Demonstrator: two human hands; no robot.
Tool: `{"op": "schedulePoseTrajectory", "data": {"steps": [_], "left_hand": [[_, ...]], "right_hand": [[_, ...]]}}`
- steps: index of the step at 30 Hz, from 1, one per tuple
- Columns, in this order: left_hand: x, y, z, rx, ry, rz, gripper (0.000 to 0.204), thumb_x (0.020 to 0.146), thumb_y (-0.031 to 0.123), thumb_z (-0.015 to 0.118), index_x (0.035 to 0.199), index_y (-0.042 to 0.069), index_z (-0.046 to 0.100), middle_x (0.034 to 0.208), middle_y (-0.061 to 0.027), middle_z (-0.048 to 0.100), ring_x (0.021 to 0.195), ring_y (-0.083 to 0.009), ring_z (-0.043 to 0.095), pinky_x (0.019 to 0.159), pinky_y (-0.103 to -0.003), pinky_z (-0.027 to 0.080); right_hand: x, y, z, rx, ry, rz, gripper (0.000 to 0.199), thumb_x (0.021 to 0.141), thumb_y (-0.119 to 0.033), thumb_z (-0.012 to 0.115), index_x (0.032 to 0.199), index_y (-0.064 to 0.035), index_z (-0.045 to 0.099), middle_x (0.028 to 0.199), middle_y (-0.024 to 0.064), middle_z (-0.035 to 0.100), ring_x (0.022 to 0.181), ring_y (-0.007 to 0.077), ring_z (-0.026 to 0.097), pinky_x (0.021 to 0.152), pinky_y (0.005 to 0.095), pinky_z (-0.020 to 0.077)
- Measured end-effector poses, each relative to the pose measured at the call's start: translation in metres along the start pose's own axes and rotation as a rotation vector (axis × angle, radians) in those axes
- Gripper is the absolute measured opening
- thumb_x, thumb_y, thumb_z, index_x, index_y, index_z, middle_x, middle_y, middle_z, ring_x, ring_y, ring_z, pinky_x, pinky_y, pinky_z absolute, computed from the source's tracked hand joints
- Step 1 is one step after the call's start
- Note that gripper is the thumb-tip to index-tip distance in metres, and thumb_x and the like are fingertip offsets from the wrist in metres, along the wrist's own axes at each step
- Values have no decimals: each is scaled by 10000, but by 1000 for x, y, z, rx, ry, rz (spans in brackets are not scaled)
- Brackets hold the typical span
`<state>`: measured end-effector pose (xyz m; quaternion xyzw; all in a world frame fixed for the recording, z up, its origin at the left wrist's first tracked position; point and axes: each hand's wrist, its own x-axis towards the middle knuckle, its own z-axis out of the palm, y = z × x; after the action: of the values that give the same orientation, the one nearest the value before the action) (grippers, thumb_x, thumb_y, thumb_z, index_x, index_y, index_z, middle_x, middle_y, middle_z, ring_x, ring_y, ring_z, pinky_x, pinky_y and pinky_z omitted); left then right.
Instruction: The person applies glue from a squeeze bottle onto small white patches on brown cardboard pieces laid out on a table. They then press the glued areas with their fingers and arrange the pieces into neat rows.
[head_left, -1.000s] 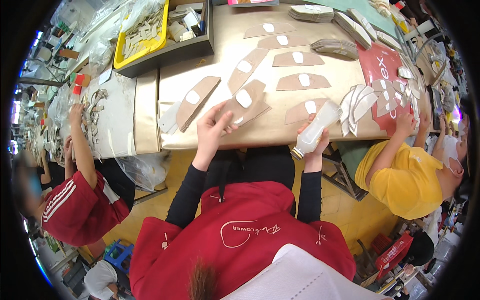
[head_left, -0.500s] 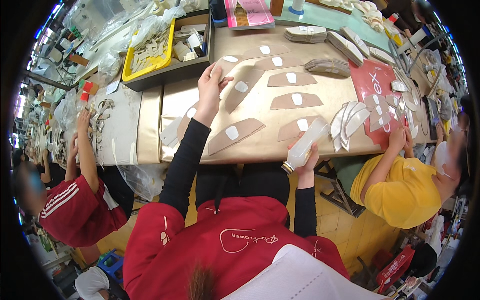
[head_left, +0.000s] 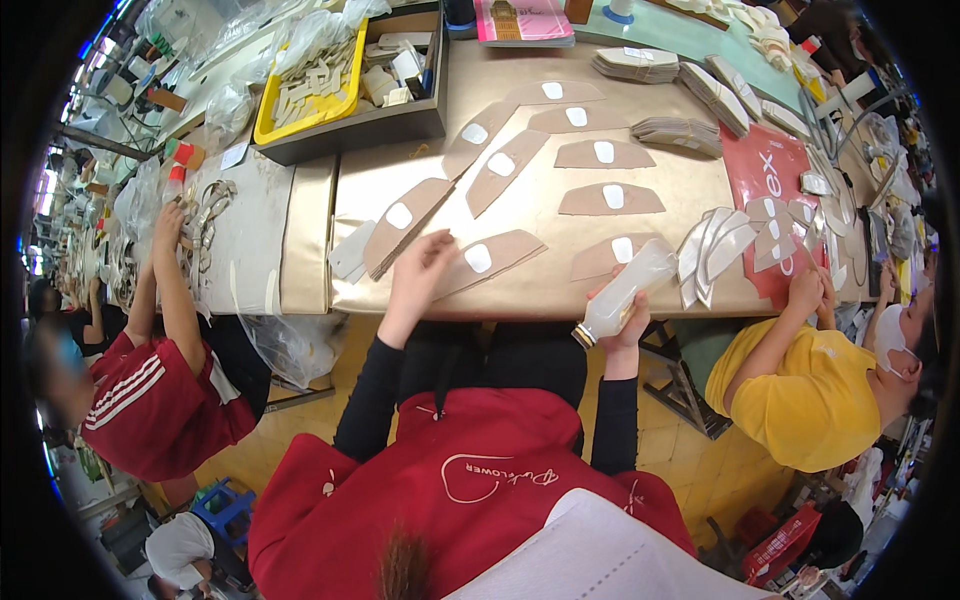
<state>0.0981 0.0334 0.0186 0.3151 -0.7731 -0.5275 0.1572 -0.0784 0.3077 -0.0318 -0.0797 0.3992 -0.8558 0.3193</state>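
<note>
My right hand (head_left: 630,325) grips a translucent bottle (head_left: 634,290) with pale contents. Its yellowish neck tilts down toward me at the table's near edge. Beside the left end of a brown flat piece (head_left: 515,254) with a white patch, my left hand (head_left: 412,285) hovers with fingers loosely bent and apart, seemingly holding nothing. A stack of similar brown pieces (head_left: 408,218) lies just beyond that hand. Several more patched brown pieces (head_left: 610,199) are spread over the gold-coloured table covering (head_left: 400,165). Part of one piece (head_left: 600,262) is hidden behind the bottle.
A dark box (head_left: 350,138) with a yellow tray (head_left: 310,128) stands at the far left. Bundled pieces (head_left: 678,135) and fanned white pieces (head_left: 712,250) lie to the right. Co-workers in red (head_left: 165,400) and yellow (head_left: 800,390) sit on either side.
My left hand has drawn back from the far-left patched piece toward the near edge, leaving that piece lying on the table. My right hand keeps the bottle in much the same pose.
</note>
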Motion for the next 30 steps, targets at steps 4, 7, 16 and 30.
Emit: {"op": "schedulePoseTrajectory", "data": {"steps": [4,7,16,30], "left_hand": [[-32,-13,11,382,84,278,426,833,125,739,1219,-21,634,1303,-152,589,1235,-329,527,1027,-402,442],[-36,-16,14,383,121,293,470,809,138,764,1239,1,629,1280,-157,594,1209,-332,536,1006,-411,448],[-35,-13,14,477,220,262,521,742,179,815,1214,36,647,1241,-100,600,1180,-306,523,1018,-430,405],[-31,-27,18,418,267,429,409,806,76,749,1203,27,660,1155,-125,681,1082,-305,617,921,-393,493]], "right_hand": [[0,4,7,-20,55,-79,678,905,-537,619,1315,-26,443,1117,117,608,824,289,706,655,370,574],[-1,4,10,-22,23,-20,661,904,-509,627,1326,-33,449,1120,114,606,860,303,702,732,402,576],[-23,2,20,-117,95,3,656,898,-465,640,1349,-29,451,992,167,665,914,328,691,806,439,567],[-29,-5,25,-158,114,-57,636,908,-453,629,1330,-13,448,995,256,688,912,321,692,796,402,563]]}}
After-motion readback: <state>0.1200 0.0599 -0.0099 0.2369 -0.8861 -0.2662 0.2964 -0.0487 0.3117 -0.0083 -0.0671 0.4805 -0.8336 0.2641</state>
